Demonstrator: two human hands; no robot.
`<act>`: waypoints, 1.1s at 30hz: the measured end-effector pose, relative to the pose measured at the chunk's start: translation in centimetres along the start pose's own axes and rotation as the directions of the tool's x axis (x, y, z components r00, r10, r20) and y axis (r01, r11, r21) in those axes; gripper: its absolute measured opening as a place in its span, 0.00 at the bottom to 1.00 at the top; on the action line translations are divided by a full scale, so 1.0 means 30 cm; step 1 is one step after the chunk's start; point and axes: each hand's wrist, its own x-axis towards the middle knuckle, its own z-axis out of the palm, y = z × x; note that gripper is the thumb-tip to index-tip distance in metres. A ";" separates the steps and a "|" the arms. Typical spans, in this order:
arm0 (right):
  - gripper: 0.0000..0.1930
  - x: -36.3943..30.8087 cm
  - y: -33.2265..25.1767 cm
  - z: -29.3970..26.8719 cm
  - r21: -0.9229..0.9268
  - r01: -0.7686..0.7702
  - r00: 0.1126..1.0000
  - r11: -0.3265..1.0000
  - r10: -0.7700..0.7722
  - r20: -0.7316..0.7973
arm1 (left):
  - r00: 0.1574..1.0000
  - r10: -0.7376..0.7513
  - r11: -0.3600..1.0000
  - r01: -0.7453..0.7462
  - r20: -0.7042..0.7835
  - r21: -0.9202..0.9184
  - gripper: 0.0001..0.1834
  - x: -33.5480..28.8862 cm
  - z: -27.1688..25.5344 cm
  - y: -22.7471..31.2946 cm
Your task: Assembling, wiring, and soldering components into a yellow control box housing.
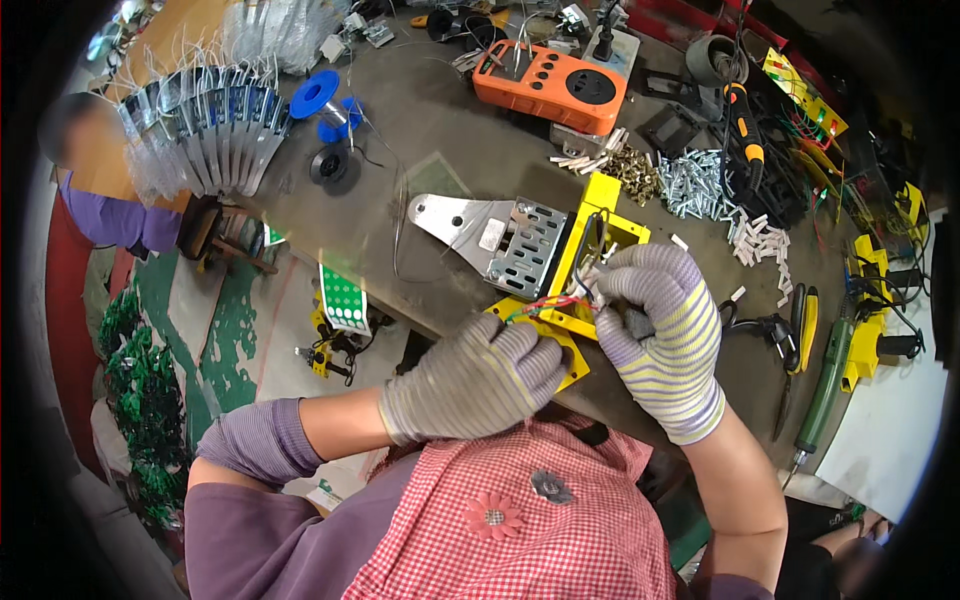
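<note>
In striped work gloves, both my hands meet over a yellow metal bracket (574, 372) at the table's near edge. My left hand (475, 380) has its fingers curled around thin red and green wires (545, 306), the fingertips partly hidden. With thumb and fingers pinched together, my right hand (662, 338) grips the other end of these wires, beside the upright yellow frame (598, 190). A black cable (588, 240) runs down inside that frame. Joined to the frame's left side, a slotted silver metal plate (527, 245) tapers off to the left.
An orange multimeter (548, 88) lies at the back, near piles of screws (695, 183) and white sleeves (760, 240). At right are yellow-handled pliers (808, 330) and a green electric screwdriver (826, 385). Blue wire spools (316, 95) stand left, near bagged parts (205, 130); another person (110, 215) sits beyond.
</note>
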 end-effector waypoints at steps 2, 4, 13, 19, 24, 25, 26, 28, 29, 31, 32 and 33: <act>0.14 -0.007 -0.012 0.005 -0.025 -0.018 1.000 1.000 0.018 0.002 | 0.993 0.039 0.999 -0.037 0.109 -0.012 0.12 0.014 -0.009 0.000; 0.14 -0.013 -0.022 0.009 -0.021 -0.062 0.997 0.998 0.061 -0.037 | 0.989 0.041 0.999 -0.038 0.140 -0.025 0.10 0.040 -0.046 -0.013; 0.11 -0.020 -0.057 0.000 -0.350 0.203 0.974 0.914 -0.154 0.165 | 0.972 0.050 0.732 -0.193 -0.231 -0.653 0.10 0.128 -0.229 -0.191; 0.10 -0.036 -0.071 -0.011 -0.396 0.204 0.976 0.895 -0.152 0.158 | 0.911 -0.394 0.254 0.233 0.119 -0.939 0.14 0.280 -0.079 -0.274; 0.15 -0.052 -0.062 -0.005 -0.305 0.156 0.987 0.939 -0.136 0.086 | 0.879 -0.422 0.145 0.306 0.221 -0.941 0.15 0.236 -0.061 -0.296; 0.18 -0.050 -0.058 0.001 -0.197 0.072 0.997 0.978 -0.068 0.029 | 0.900 -0.402 0.206 0.270 0.170 -0.940 0.16 0.225 -0.049 -0.303; 0.25 -0.044 -0.061 -0.027 -0.018 -0.021 0.997 1.000 0.022 0.068 | 0.917 -0.380 0.267 0.233 0.120 -0.935 0.16 0.215 -0.032 -0.308; 0.28 -0.062 -0.083 0.014 0.305 -0.191 0.950 0.933 0.254 -0.183 | 0.934 -0.356 0.352 0.133 -0.001 -0.926 0.16 0.209 -0.008 -0.299; 0.26 -0.051 -0.109 0.010 0.366 -0.290 0.906 0.884 0.376 -0.193 | 0.970 -0.240 0.429 0.064 -0.045 -0.901 0.12 0.209 -0.023 -0.302; 0.25 -0.035 -0.115 -0.003 0.175 -0.324 0.928 0.930 0.349 -0.133 | 0.982 -0.089 0.539 -0.091 -0.165 -0.837 0.07 0.208 -0.013 -0.311; 0.24 -0.029 -0.115 -0.005 -0.026 -0.329 0.942 0.944 0.327 -0.073 | 0.982 -0.098 0.539 -0.084 -0.162 -0.838 0.07 0.208 -0.021 -0.321; 0.21 -0.028 -0.114 -0.006 -0.034 -0.315 0.947 0.948 0.312 -0.074 | 0.990 -0.119 0.453 -0.009 -0.070 -0.891 0.08 0.212 -0.039 -0.332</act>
